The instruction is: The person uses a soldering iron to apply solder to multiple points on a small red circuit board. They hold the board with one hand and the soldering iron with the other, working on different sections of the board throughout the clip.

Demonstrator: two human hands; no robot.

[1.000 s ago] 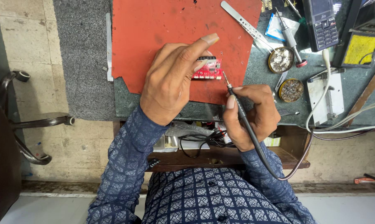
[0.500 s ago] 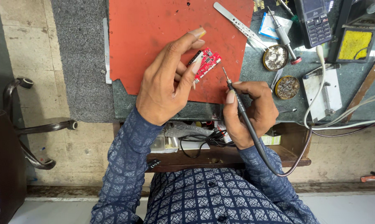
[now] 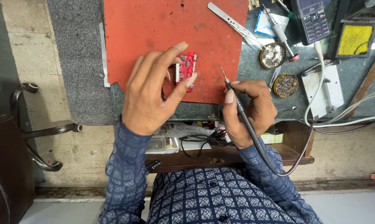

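Note:
A small red circuit board (image 3: 186, 66) sits on the orange-red work mat (image 3: 154, 25). My left hand (image 3: 152, 89) pinches it between thumb and forefinger, fingers arched over it. My right hand (image 3: 249, 110) grips a black soldering iron (image 3: 237, 103) like a pen. Its metal tip points up and left, a short way to the right of the board and not touching it. The iron's cable runs down past my right sleeve.
Metal tweezers (image 3: 233, 23) lie at the mat's top right. Two round tins of flux or residue (image 3: 272, 56) (image 3: 285, 85) stand right of the mat, with a screwdriver (image 3: 280, 33), a keypad phone (image 3: 312, 20), a yellow sponge tray (image 3: 354, 39) and white cables (image 3: 320, 70). A chair arm (image 3: 34, 137) is at left.
My left hand has turned the board from lying sideways to upright and shifted it left, lifting its palm. The iron's tip stays near the board's right side.

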